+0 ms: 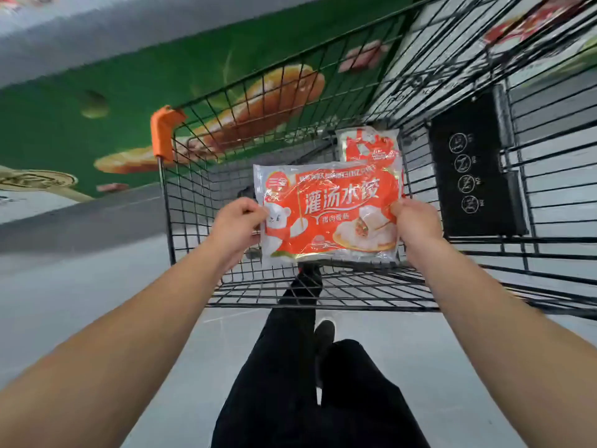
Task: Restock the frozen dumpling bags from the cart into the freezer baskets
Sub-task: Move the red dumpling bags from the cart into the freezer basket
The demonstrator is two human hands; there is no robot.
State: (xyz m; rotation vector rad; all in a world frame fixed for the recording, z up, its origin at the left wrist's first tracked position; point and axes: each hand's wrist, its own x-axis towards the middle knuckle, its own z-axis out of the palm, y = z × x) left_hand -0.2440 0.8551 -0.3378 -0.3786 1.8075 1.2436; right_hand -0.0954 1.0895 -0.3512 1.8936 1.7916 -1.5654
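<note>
We see a pale grey floor (pixel 420 367) and, at far left, a green panel (pixel 80 137) printed with food pictures.

Cart (pixel 181 202) open on top, my reach in is free; wire walls close every side. Held bag (pixel 329 211) covers most of second bag (pixel 368 145) lying beyond it.

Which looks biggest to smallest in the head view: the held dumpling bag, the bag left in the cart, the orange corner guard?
1. Held dumpling bag.
2. Bag in the cart, partly hidden and farther away, so unsure.
3. Orange corner guard.
</note>
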